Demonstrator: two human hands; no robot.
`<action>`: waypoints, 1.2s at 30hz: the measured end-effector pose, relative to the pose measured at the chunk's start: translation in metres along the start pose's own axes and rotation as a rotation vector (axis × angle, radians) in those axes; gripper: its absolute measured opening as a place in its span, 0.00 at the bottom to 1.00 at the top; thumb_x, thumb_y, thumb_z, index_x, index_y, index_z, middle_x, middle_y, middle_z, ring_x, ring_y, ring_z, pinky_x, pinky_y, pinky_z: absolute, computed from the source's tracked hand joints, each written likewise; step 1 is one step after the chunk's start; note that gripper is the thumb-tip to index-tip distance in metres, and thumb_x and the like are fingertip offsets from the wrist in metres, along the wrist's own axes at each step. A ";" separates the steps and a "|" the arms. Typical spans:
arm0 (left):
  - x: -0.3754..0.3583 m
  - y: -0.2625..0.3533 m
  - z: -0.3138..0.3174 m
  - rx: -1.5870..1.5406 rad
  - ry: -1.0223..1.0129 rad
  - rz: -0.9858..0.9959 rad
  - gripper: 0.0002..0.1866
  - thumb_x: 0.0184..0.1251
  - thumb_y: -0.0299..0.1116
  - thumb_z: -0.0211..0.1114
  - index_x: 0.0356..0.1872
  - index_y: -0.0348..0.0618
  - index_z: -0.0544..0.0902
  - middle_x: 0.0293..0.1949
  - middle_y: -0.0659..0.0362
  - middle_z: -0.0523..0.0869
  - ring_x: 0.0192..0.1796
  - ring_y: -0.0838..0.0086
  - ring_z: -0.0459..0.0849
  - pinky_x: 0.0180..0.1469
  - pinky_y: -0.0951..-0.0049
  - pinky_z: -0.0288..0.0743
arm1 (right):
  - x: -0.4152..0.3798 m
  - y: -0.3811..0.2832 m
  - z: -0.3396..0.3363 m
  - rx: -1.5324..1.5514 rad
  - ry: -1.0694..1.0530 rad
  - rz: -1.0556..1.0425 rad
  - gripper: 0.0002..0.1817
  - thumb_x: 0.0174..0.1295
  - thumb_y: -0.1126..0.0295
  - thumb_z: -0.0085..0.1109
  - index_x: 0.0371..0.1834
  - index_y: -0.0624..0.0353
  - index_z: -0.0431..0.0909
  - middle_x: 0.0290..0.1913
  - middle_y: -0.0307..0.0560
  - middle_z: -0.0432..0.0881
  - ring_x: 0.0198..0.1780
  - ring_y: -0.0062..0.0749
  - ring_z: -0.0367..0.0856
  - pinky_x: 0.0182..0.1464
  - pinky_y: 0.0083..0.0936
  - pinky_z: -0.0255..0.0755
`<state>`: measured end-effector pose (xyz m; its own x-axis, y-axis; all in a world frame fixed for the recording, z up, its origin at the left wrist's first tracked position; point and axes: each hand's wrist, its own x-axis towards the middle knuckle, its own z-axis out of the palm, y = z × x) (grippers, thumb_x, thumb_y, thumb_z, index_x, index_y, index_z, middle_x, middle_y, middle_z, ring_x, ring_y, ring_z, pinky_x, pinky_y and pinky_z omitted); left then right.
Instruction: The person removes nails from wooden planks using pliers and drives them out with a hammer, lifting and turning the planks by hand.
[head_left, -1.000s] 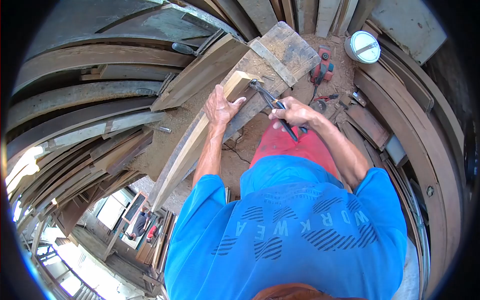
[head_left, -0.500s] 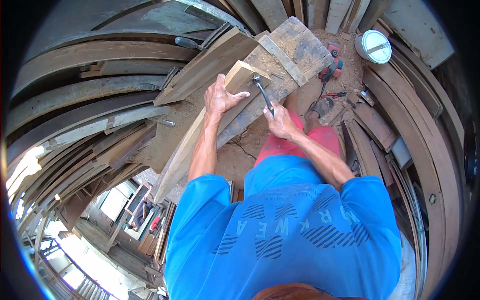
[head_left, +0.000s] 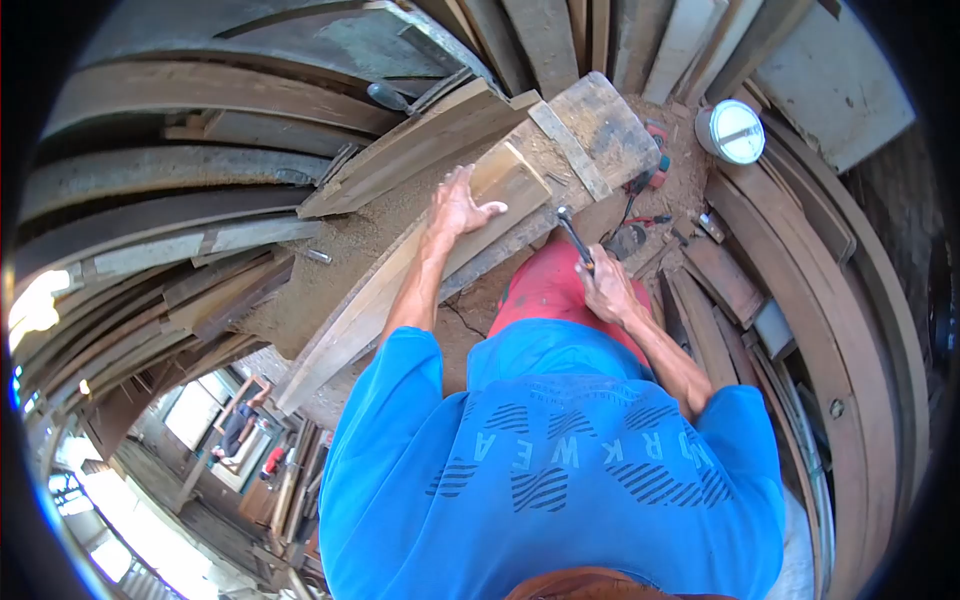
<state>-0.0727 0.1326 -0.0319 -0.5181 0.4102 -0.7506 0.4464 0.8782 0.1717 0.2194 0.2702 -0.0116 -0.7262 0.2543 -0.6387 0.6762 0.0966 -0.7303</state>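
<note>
A long wooden board (head_left: 392, 268) slants across the workbench (head_left: 590, 125), its squared end lying on the bench top. My left hand (head_left: 462, 204) rests along the board near that end, thumb stretched out and fingers extended. In my right hand (head_left: 610, 288) is a hammer (head_left: 577, 240), gripped by its dark handle with the metal head pointing up and away from me. The hammer head is just beyond the board's near side, over the bench edge and apart from the wood.
A wooden strip (head_left: 570, 150) crosses the bench top beyond the board's end. A white bucket (head_left: 735, 132) and a red power tool (head_left: 655, 165) stand at the right. Stacked planks (head_left: 150, 190) line the left side. Far off at lower left is another person (head_left: 236, 430).
My right hand has drawn the hammer back to the right, off the board's end. The board's end now lies lower on the bench, with my left hand still beside it.
</note>
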 end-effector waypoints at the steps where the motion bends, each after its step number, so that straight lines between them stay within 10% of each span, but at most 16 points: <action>1: 0.001 -0.004 0.011 -0.009 0.097 0.051 0.59 0.47 0.62 0.83 0.78 0.43 0.66 0.78 0.41 0.68 0.79 0.49 0.67 0.81 0.53 0.61 | -0.004 0.000 -0.004 -0.016 0.010 0.011 0.12 0.73 0.67 0.58 0.49 0.64 0.69 0.36 0.70 0.83 0.43 0.72 0.83 0.44 0.58 0.73; 9: -0.057 0.024 0.065 -0.229 0.677 0.213 0.38 0.60 0.52 0.79 0.67 0.41 0.78 0.63 0.45 0.82 0.60 0.57 0.81 0.63 0.54 0.75 | -0.018 -0.001 -0.020 -0.177 -0.028 -0.147 0.11 0.73 0.69 0.58 0.51 0.63 0.71 0.36 0.68 0.83 0.42 0.70 0.84 0.43 0.56 0.74; 15: -0.113 0.061 0.120 -1.718 -0.045 0.279 0.20 0.81 0.42 0.63 0.59 0.34 0.83 0.51 0.53 0.89 0.44 0.73 0.86 0.48 0.70 0.82 | -0.044 -0.012 -0.034 -0.455 -0.069 -0.190 0.13 0.74 0.64 0.56 0.47 0.63 0.67 0.36 0.71 0.82 0.42 0.73 0.82 0.43 0.60 0.72; 26: -0.179 0.081 0.116 -1.759 -0.086 0.291 0.13 0.76 0.40 0.69 0.50 0.43 0.87 0.40 0.64 0.88 0.41 0.80 0.84 0.46 0.75 0.80 | -0.111 -0.001 -0.048 -0.596 -0.006 -0.325 0.15 0.71 0.63 0.58 0.50 0.62 0.70 0.46 0.65 0.82 0.49 0.67 0.83 0.49 0.55 0.76; 32: -0.186 0.078 0.164 -1.696 0.208 0.322 0.07 0.75 0.37 0.70 0.41 0.46 0.85 0.35 0.66 0.87 0.36 0.83 0.82 0.40 0.77 0.78 | -0.128 0.017 -0.044 -0.577 -0.140 -0.376 0.29 0.68 0.70 0.55 0.73 0.66 0.68 0.56 0.69 0.83 0.56 0.66 0.83 0.55 0.54 0.77; 36: -0.205 0.066 0.191 -1.825 0.282 0.201 0.09 0.75 0.39 0.71 0.41 0.45 0.85 0.35 0.65 0.88 0.34 0.84 0.81 0.38 0.79 0.76 | -0.129 0.036 -0.036 -0.637 -0.315 -0.289 0.26 0.70 0.66 0.58 0.72 0.56 0.72 0.43 0.71 0.86 0.49 0.69 0.85 0.50 0.57 0.76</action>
<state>0.2024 0.0599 0.0113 -0.7401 0.3843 -0.5519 -0.6319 -0.1165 0.7662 0.3416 0.2759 0.0533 -0.8213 -0.1424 -0.5525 0.3258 0.6779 -0.6590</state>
